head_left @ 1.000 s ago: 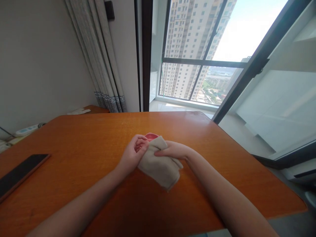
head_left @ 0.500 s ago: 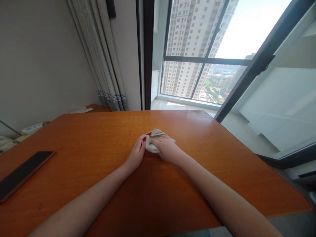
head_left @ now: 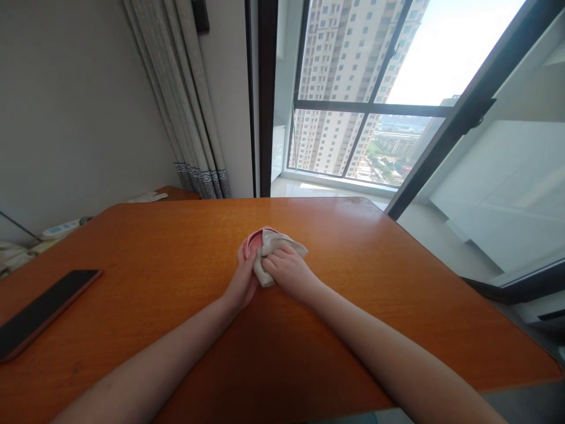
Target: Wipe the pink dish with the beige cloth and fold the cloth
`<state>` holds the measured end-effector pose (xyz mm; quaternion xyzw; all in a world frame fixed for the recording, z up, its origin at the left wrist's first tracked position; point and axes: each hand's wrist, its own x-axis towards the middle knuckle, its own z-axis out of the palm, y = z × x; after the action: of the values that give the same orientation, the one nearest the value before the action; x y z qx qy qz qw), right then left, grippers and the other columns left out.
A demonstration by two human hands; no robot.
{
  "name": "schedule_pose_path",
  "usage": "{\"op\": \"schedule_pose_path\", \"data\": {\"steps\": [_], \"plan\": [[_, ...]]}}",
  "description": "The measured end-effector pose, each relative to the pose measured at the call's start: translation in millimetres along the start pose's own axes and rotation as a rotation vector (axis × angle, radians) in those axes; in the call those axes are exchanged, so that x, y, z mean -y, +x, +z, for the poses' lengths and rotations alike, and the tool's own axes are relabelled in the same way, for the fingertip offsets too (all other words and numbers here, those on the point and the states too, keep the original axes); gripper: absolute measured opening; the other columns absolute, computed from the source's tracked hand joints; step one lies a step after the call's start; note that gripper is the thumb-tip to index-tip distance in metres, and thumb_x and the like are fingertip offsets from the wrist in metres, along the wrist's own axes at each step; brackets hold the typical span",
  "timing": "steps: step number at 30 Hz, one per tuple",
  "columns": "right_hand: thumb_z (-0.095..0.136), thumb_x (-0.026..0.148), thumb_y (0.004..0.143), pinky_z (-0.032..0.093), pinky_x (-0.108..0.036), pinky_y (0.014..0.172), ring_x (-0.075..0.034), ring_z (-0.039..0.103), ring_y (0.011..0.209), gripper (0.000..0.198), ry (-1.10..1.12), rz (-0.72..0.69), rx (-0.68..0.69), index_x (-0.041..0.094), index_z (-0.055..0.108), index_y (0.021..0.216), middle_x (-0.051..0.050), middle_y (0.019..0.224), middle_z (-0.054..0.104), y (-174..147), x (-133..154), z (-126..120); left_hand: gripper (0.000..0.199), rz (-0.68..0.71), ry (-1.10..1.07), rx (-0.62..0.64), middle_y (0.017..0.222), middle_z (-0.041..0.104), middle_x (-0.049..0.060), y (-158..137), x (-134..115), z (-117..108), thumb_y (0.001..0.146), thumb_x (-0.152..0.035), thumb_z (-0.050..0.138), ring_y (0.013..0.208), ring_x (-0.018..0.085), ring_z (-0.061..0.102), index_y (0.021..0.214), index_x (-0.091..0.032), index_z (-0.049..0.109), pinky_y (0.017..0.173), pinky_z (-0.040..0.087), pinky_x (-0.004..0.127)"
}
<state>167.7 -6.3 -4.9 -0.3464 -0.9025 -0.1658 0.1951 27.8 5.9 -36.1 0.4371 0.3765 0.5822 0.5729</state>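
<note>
A pink dish (head_left: 255,240) with a raised rim is tilted up over the middle of the wooden table (head_left: 176,247). My left hand (head_left: 243,272) is closed around its left side, the thumb on the inner face. A pale grey-white cloth (head_left: 282,239) lies bunched against the dish and covers its right part. My right hand (head_left: 289,272) is closed on the cloth, fingers curled, pressing it to the dish. The cloth hides the lower edge of the dish.
A dark phone-like slab (head_left: 44,309) with a reddish edge lies at the table's left. Beyond the far left edge are a white power strip (head_left: 62,228) and a white cloth-like item (head_left: 148,197). A grey curtain (head_left: 185,118) hangs behind, beside a large window (head_left: 353,106).
The dish has been tipped up from the table and shows more of its inside. My left hand has shifted slightly left; the right hand and cloth have moved a little left and toward me.
</note>
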Motion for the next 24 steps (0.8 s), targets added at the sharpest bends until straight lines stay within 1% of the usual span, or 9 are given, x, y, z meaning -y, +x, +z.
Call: {"op": "schedule_pose_path", "data": {"steps": [2, 4, 8, 10, 13, 15, 20, 24], "plan": [[0.039, 0.015, 0.091, 0.033, -0.031, 0.076, -0.016, 0.049, 0.071, 0.021, -0.023, -0.031, -0.06, 0.018, 0.053, 0.075, -0.003, 0.072, 0.057, 2.5, 6.7, 0.2, 0.048, 0.029, -0.021, -0.035, 0.131, 0.049, 0.006, -0.7, 0.4, 1.1, 0.085, -0.043, 0.048, 0.119, 0.019, 0.049, 0.128, -0.026, 0.034, 0.101, 0.039, 0.035], [0.038, 0.015, 0.092, 0.034, -0.031, 0.076, -0.016, 0.048, 0.07, 0.022, -0.008, -0.039, -0.087, 0.018, 0.052, 0.074, -0.003, 0.072, 0.056, 3.8, 10.3, 0.0, 0.043, 0.109, 0.06, -0.072, 0.128, 0.05, 0.006, 2.4, 1.0, -2.7, 0.085, -0.04, 0.049, 0.12, 0.019, 0.047, 0.123, -0.024, 0.04, 0.103, 0.036, 0.035], [0.039, 0.017, 0.093, 0.035, -0.029, 0.078, -0.015, 0.048, 0.073, 0.021, 0.063, -0.057, -0.07, 0.017, 0.052, 0.077, -0.002, 0.075, 0.057, 3.2, 5.4, -1.3, 0.04, 0.268, 0.299, -0.049, 0.129, 0.048, 0.006, 13.4, 1.4, -16.6, 0.083, -0.035, 0.049, 0.123, 0.019, 0.043, 0.121, -0.023, 0.042, 0.108, 0.028, 0.036], [0.039, 0.019, 0.093, 0.036, -0.029, 0.08, -0.015, 0.049, 0.075, 0.02, 0.085, -0.101, -0.054, 0.017, 0.054, 0.08, -0.002, 0.077, 0.058, 2.4, -0.7, -2.8, 0.04, 0.309, 0.378, -0.04, 0.129, 0.047, 0.006, 17.3, 0.4, -21.3, 0.082, -0.033, 0.049, 0.124, 0.019, 0.041, 0.121, -0.022, 0.042, 0.109, 0.026, 0.036], [0.038, 0.019, 0.094, 0.036, -0.03, 0.084, -0.016, 0.05, 0.079, 0.019, 0.079, -0.165, -0.033, 0.017, 0.055, 0.085, -0.003, 0.081, 0.059, 1.7, -8.7, -5.7, 0.04, 0.289, 0.437, -0.017, 0.127, 0.048, 0.006, 19.4, -4.4, -24.0, 0.083, -0.033, 0.046, 0.121, 0.019, 0.044, 0.121, -0.021, 0.042, 0.107, 0.029, 0.037], [0.039, 0.018, 0.093, 0.036, -0.031, 0.086, -0.017, 0.051, 0.081, 0.018, 0.065, -0.184, -0.024, 0.017, 0.056, 0.087, -0.003, 0.083, 0.06, 1.8, -11.2, -7.6, 0.041, 0.287, 0.479, 0.0, 0.128, 0.048, 0.007, 19.6, -10.2, -24.9, 0.082, -0.032, 0.046, 0.121, 0.02, 0.044, 0.121, -0.02, 0.042, 0.107, 0.029, 0.037], [0.041, 0.018, 0.092, 0.035, -0.032, 0.091, -0.017, 0.052, 0.088, 0.016, 0.066, -0.189, 0.016, 0.016, 0.057, 0.09, -0.004, 0.087, 0.061, 2.3, -8.7, -10.5, 0.043, 0.327, 0.608, 0.055, 0.129, 0.047, 0.008, 20.3, -24.4, -28.6, 0.079, -0.03, 0.049, 0.123, 0.021, 0.042, 0.121, -0.018, 0.043, 0.109, 0.026, 0.037], [0.041, 0.018, 0.092, 0.035, -0.031, 0.092, -0.017, 0.052, 0.087, 0.015, 0.085, -0.194, 0.049, 0.016, 0.057, 0.09, -0.003, 0.086, 0.062, 1.7, -5.4, -10.6, 0.04, 0.289, 0.604, 0.064, 0.125, 0.051, 0.008, 22.5, -22.3, -31.6, 0.081, -0.031, 0.046, 0.119, 0.021, 0.046, 0.118, -0.018, 0.046, 0.107, 0.029, 0.038]]}}
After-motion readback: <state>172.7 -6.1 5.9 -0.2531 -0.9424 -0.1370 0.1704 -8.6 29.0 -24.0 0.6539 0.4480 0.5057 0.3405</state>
